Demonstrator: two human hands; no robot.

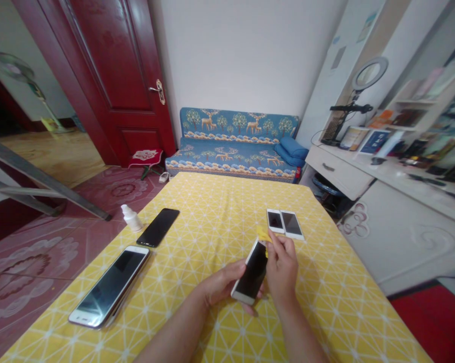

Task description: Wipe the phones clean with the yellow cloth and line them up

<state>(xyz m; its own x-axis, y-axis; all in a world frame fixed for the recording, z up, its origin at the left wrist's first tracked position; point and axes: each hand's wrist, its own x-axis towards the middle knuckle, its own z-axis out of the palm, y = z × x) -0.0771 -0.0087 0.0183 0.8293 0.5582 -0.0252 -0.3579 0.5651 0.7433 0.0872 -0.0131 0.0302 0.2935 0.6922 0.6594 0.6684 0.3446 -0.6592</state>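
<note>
Above the tablecloth, left hand grips a white phone — right hand pinches a yellow tab.

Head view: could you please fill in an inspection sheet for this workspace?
Surface: table under a yellow patterned cloth.
Job's things: white phone, screen dark; yellow piece at its top end.
Clutter: two small white phones side by side, black phone, large white phone, small white bottle.
Hands: left hand holds the white phone; right hand pinches the yellow piece.
Cables: nothing seen on the table.
Surroundings: red door, blue sofa, white desk with ring light.
</note>
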